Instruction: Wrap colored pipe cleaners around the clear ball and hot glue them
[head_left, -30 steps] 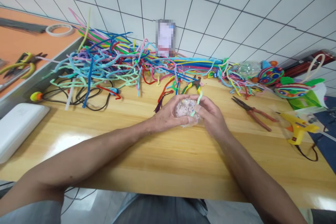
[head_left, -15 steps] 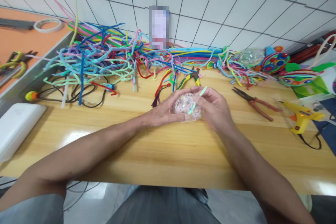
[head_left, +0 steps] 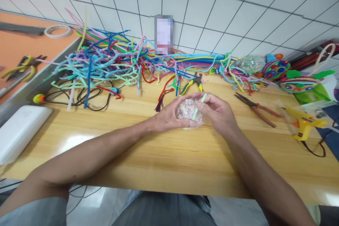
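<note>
Above the middle of the wooden table, a clear ball [head_left: 186,108] with pale, glittery bits in it rests in my left hand [head_left: 169,117]. The fingers and thumb of that hand curl round its left side. A light green pipe cleaner [head_left: 196,111] lies slantwise across the ball's right side. My right hand [head_left: 219,111] pinches this strip between thumb and fingers, close against the ball. The ball's far side and the strip's lower end are partly hidden by my fingers.
A heap of coloured pipe cleaners [head_left: 106,61] runs along the wall. Yellow-handled pliers [head_left: 188,87] lie behind my hands. To the right are brown-handled pliers [head_left: 258,108] and a yellow glue gun [head_left: 304,123]. A white power bank [head_left: 23,130] lies at left; a phone [head_left: 163,35] leans on the wall.
The camera view has shifted slightly, so everything sits lower. Both hands keep hold of the ball and pipe cleaner; the ball looks slightly turned.
</note>
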`<state>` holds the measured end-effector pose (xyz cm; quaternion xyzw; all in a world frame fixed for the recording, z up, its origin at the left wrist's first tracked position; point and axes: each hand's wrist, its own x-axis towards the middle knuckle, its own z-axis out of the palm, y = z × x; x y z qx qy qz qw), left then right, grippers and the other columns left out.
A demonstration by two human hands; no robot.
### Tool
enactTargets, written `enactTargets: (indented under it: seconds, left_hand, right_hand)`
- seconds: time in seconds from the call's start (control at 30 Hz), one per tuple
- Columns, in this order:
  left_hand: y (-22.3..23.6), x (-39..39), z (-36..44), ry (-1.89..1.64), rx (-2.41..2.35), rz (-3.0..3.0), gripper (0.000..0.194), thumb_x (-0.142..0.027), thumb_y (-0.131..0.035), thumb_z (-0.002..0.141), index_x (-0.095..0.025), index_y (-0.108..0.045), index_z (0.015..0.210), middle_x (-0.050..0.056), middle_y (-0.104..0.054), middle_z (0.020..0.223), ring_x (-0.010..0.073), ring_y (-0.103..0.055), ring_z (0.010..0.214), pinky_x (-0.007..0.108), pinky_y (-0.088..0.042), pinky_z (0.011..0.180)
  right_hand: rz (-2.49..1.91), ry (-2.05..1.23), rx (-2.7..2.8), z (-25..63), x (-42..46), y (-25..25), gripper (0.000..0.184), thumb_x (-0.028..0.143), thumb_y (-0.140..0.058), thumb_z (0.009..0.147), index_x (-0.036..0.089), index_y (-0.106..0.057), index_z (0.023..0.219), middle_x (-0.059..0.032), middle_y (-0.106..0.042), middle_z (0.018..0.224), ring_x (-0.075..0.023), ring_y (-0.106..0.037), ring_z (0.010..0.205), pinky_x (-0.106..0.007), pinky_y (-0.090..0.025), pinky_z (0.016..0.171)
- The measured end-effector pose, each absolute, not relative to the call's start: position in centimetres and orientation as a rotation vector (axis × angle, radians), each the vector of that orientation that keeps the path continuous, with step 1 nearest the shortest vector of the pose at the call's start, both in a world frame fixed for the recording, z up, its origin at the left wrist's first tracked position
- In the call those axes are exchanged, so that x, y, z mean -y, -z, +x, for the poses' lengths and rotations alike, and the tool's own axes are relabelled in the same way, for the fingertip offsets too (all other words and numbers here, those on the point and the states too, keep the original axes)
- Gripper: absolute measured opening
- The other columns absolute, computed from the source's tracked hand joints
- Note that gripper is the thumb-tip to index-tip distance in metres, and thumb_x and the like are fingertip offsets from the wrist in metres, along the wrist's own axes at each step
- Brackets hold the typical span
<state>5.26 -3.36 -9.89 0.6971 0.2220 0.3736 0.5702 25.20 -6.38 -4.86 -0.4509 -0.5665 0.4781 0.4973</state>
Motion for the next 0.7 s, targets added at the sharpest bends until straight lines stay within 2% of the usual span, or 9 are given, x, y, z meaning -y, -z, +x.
enactTargets:
  seconds: [0.2,0.33,0.5,0.6,0.7]
  left_hand:
    - [10.0,3.5,5.1,-0.897,-0.57,1.644,0.101,-0.052,-0.093,0.074,-0.026,-0.044,0.158,0.017,-0.058,0.155,0.039,-0.058,0.143,0.058,-0.05,0.118]
    - [10.1,3.6,5.0,-0.961,-0.591,1.748,0.098,-0.049,-0.093,0.075,-0.026,-0.044,0.157,0.017,-0.055,0.157,0.0373,-0.057,0.144,0.056,-0.048,0.121]
    - [10.8,3.3,5.0,-1.098,-0.59,1.901,0.097,-0.045,-0.091,0.077,-0.025,-0.039,0.156,0.018,-0.051,0.157,0.037,-0.053,0.147,0.056,-0.046,0.123]
    - [11.1,3.0,5.1,-1.173,-0.553,1.973,0.094,-0.042,-0.089,0.079,-0.025,-0.036,0.155,0.018,-0.049,0.155,0.0369,-0.05,0.149,0.058,-0.043,0.124]
    - [11.1,3.1,5.2,-1.176,-0.523,2.005,0.091,-0.041,-0.088,0.08,-0.026,-0.036,0.153,0.018,-0.049,0.153,0.0369,-0.049,0.149,0.059,-0.043,0.124]
  right_hand:
    - [-1.072,-1.062,1.358,26.5,6.2,4.5,0.016,0.041,-0.083,0.087,0.027,-0.078,0.082,-0.0038,-0.077,0.116,-0.0238,-0.069,0.112,-0.042,-0.054,0.104]
    - [-1.092,-1.042,1.405,26.9,6.2,4.3,0.015,0.045,-0.077,0.092,0.03,-0.081,0.095,-0.0034,-0.077,0.122,-0.0255,-0.066,0.121,-0.044,-0.05,0.111]
    - [-1.031,-1.055,1.564,26.7,7.1,3.5,0.016,0.043,-0.076,0.091,0.03,-0.079,0.1,-0.0056,-0.072,0.132,-0.0291,-0.061,0.131,-0.048,-0.045,0.117]
    - [-1.023,-0.978,1.654,26.4,8.1,3.6,0.02,0.038,-0.08,0.089,0.031,-0.076,0.108,-0.0071,-0.068,0.14,-0.0304,-0.057,0.138,-0.05,-0.04,0.121]
    - [-1.041,-0.844,1.729,26.5,8.6,4.3,0.025,0.028,-0.083,0.086,0.033,-0.073,0.109,-0.0065,-0.067,0.142,-0.0292,-0.058,0.137,-0.051,-0.041,0.121]
